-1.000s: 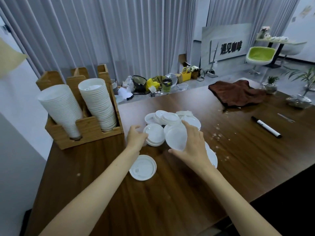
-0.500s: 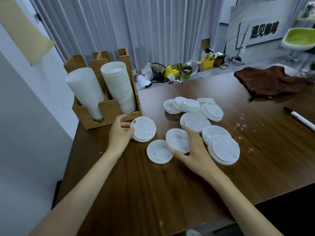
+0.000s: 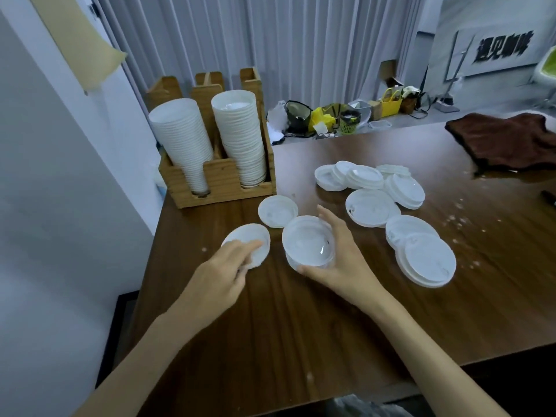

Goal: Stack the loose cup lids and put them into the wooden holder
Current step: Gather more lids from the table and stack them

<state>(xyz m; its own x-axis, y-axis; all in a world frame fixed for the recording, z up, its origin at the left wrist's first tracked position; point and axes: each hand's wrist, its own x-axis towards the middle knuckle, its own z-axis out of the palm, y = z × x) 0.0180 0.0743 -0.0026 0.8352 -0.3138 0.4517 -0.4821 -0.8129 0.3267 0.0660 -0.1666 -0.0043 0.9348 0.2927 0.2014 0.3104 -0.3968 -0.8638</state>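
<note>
From the head view: grips in the right hand [image 3: 346, 260] a small stack of lids [image 3: 308, 245], near and right of the wooden holder [image 3: 222, 189], low over the table [image 3: 270, 341]. Touches with the left hand [image 3: 222, 272] a flat lid [image 3: 248, 243] just left of that stack; too blurred to tell if pinched. Better to lift this lid level, then seat it rim on rim before letting go. Counted: one holder with two tall white columns [image 3: 237, 136], one single lid [image 3: 278, 210] just near of it, about eight loose lids [image 3: 371, 207] further right, some overlapping.
</note>
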